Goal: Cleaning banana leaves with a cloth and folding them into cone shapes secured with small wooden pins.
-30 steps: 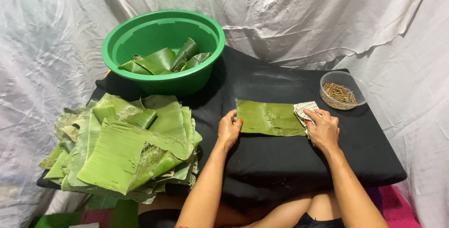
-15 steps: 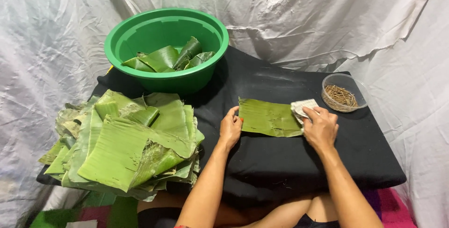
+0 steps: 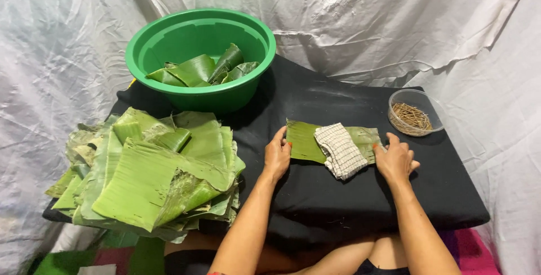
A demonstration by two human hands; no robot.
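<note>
A rectangular piece of green banana leaf [image 3: 307, 140] lies flat on the black-covered table [image 3: 360, 196]. My left hand [image 3: 277, 156] presses on the leaf's left edge, fingers flat. A white checked cloth [image 3: 340, 150] lies loose across the middle of the leaf. My right hand [image 3: 395, 159] rests on the leaf's right end, fingers spread, apart from the cloth and holding nothing.
A thick pile of banana leaves [image 3: 152, 168] fills the table's left side. A green plastic basin [image 3: 169, 41] with several folded leaves stands at the back left. A small clear bowl [image 3: 428, 103] of thin brown sticks sits at the back right. White sheeting hangs all around.
My right hand has let go of the cloth, which now lies on the middle of the leaf instead of under my hand at its right end. The view has shifted slightly.
</note>
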